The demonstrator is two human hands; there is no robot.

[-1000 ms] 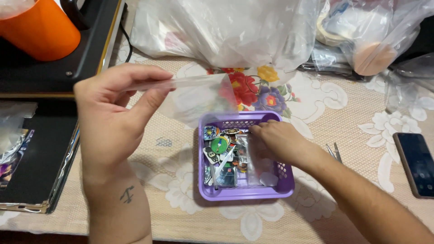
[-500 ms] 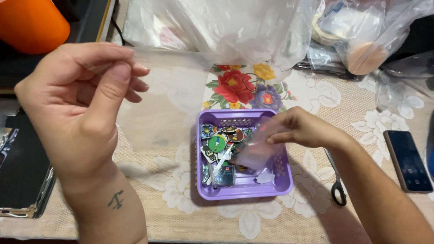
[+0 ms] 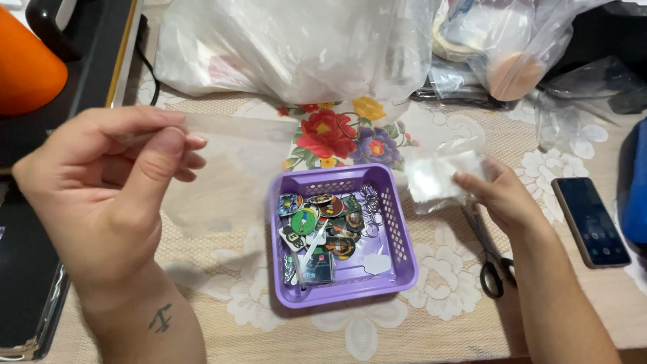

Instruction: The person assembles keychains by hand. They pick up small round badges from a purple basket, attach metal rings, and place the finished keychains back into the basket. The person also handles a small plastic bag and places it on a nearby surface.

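Note:
My left hand (image 3: 108, 189) is raised at the left and pinches the top edge of a clear plastic sleeve (image 3: 232, 172) that hangs down in front of the table. My right hand (image 3: 502, 195) is to the right of a small purple basket (image 3: 397, 232) and holds a small clear plastic bag (image 3: 438, 176) by its edge, above the table. The basket holds several round colourful badges (image 3: 317, 222), some metal key rings (image 3: 369, 209) and a thin white stick.
Black-handled scissors (image 3: 492, 259) lie just under my right wrist. A dark phone (image 3: 592, 221) rests at the right. Large plastic bags (image 3: 296, 47) fill the back of the floral tablecloth. An orange container (image 3: 27, 61) and a black appliance stand at the left.
My right hand has lifted the small plastic bag out of the basket and carried it to the right. My left hand stays raised with the clear sleeve.

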